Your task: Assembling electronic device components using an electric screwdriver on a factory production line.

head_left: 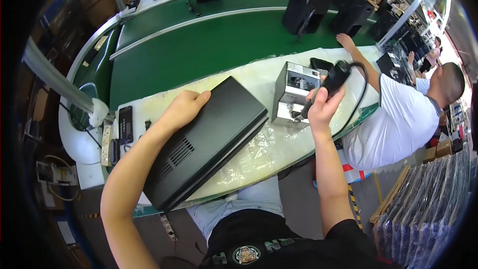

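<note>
A long black casing (219, 114) with vent slots lies slanted on the near side of the table. My left hand (185, 108) holds it by its upper left edge; the thumb lies on the top and the other fingertips are hidden. In my right hand (326, 105) is a black electric screwdriver (337, 77), its cord looping down on the right. The fingers wrap round its body, and its tip points down left at the front of a metal screw feeder (286, 89). I cannot tell whether the tip touches the feeder.
A green conveyor belt (199, 47) runs beyond the plastic-covered table (239, 162), carrying black speaker cabinets (308, 2). A co-worker in a white shirt (398, 119) sits close on the right, one hand at the belt. A metal post (62, 79) and power strip (106, 144) stand left.
</note>
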`<action>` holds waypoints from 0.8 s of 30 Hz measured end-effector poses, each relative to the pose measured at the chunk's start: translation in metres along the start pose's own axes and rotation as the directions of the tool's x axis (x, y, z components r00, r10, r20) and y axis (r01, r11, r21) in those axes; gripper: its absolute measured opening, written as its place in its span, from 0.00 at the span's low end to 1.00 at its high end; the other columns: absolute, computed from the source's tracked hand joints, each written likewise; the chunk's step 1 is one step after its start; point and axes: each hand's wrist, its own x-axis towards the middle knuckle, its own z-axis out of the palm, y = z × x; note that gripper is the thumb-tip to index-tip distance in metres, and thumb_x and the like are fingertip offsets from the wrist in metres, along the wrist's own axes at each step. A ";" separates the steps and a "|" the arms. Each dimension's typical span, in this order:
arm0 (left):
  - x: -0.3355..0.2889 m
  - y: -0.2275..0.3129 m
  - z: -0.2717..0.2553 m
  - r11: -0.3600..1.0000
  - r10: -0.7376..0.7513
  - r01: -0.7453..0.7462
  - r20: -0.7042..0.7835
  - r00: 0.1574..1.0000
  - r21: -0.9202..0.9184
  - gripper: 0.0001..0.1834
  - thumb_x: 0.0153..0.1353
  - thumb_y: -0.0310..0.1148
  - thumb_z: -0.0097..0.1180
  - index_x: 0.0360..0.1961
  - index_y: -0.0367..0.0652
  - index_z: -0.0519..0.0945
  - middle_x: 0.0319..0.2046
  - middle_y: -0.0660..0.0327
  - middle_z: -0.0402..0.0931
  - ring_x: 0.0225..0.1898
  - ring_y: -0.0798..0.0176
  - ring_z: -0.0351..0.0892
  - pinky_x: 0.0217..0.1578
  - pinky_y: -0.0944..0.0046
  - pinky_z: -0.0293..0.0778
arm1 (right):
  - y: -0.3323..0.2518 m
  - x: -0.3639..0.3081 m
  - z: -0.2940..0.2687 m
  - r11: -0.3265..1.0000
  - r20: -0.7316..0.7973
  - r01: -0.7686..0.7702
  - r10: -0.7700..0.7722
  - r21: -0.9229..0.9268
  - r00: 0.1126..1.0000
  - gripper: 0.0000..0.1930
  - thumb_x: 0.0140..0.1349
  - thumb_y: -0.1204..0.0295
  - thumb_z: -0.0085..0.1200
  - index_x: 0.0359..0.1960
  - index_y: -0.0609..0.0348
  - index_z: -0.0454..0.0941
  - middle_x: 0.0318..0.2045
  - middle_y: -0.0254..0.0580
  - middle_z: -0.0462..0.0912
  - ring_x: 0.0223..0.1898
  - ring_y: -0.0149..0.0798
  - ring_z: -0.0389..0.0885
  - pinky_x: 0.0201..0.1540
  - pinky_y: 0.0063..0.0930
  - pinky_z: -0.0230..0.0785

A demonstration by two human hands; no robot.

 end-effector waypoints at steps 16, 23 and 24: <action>-0.102 -0.031 -0.021 0.940 0.218 -0.144 -0.222 0.950 0.308 0.30 0.53 0.50 0.63 0.51 0.38 0.79 0.41 0.44 0.81 0.43 0.43 0.80 0.47 0.51 0.74 | -0.167 0.044 0.215 0.800 0.095 0.138 -0.236 0.585 0.967 0.24 0.72 0.61 0.42 0.59 0.65 0.51 0.50 0.57 0.73 0.19 0.34 0.75 0.21 0.23 0.70; -0.100 -0.029 -0.021 0.952 0.187 -0.132 -0.185 0.965 0.276 0.29 0.52 0.50 0.63 0.49 0.39 0.80 0.39 0.46 0.82 0.41 0.45 0.82 0.44 0.51 0.75 | -0.151 0.027 0.243 0.793 0.281 0.097 -0.324 0.602 0.904 0.25 0.71 0.65 0.44 0.60 0.66 0.50 0.51 0.53 0.72 0.21 0.28 0.73 0.24 0.24 0.71; -0.100 -0.030 -0.021 0.952 0.190 -0.135 -0.185 0.964 0.275 0.29 0.52 0.50 0.63 0.49 0.39 0.80 0.39 0.46 0.82 0.41 0.45 0.82 0.44 0.51 0.75 | -0.148 0.025 0.245 0.793 0.280 0.099 -0.325 0.600 0.903 0.25 0.71 0.65 0.44 0.60 0.66 0.50 0.51 0.53 0.72 0.21 0.28 0.73 0.24 0.24 0.71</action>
